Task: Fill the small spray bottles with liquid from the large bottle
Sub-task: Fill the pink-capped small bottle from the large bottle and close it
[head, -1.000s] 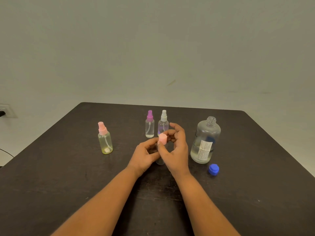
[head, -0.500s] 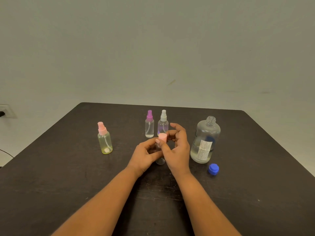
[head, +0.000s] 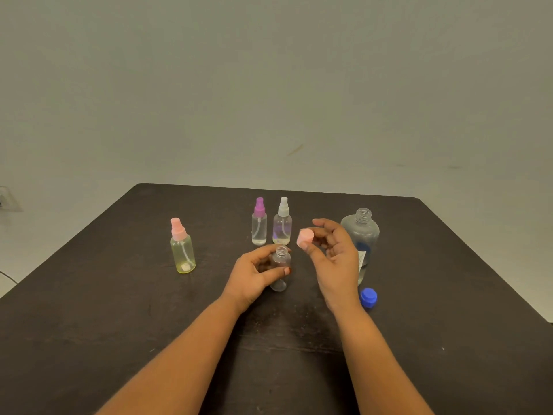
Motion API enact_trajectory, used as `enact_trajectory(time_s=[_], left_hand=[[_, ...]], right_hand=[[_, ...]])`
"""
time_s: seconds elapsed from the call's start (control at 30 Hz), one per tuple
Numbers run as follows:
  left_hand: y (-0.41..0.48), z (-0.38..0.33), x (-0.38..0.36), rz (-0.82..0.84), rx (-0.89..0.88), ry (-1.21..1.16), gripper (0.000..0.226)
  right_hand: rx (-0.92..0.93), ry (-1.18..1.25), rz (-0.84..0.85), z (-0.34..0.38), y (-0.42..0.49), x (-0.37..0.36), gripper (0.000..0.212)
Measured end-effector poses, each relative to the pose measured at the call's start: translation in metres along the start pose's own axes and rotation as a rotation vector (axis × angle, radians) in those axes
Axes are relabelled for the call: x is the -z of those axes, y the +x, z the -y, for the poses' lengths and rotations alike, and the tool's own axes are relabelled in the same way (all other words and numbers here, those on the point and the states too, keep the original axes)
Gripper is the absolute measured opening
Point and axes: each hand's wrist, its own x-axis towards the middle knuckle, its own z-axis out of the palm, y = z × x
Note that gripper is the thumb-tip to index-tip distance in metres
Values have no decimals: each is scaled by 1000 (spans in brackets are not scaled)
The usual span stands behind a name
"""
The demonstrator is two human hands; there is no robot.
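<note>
My left hand (head: 254, 272) grips a small clear bottle (head: 280, 257) standing on the dark table (head: 119, 310); its threaded neck is uncovered. My right hand (head: 333, 259) holds a pink cap (head: 305, 238) between thumb and fingers, up and to the right of that neck. The large clear bottle (head: 363, 232) stands uncapped behind my right hand, partly hidden by it. Its blue cap (head: 368, 297) lies on the table in front of it. Two small spray bottles stand behind, one with a purple top (head: 259, 223), one with a white top (head: 282, 224).
A yellowish spray bottle with a pink top (head: 182, 250) stands alone at the left. The table's far edge meets a plain wall. A wall socket (head: 7, 199) and a cable show at the far left.
The pink cap has come off the small bottle. My right hand has carried it up and to the right, while my left hand keeps hold of the bottle.
</note>
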Motion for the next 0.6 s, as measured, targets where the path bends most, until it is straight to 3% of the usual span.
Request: enact_trajectory(time_s=[0.37, 0.6], left_hand=[[-6, -9, -2, -36, -47, 162, 48], [-6, -8, -2, -42, -30, 232, 51]], right_hand=[[-241, -116, 112, -6, -25, 24, 39], [-311, -207, 467, -4, -40, 18, 35]])
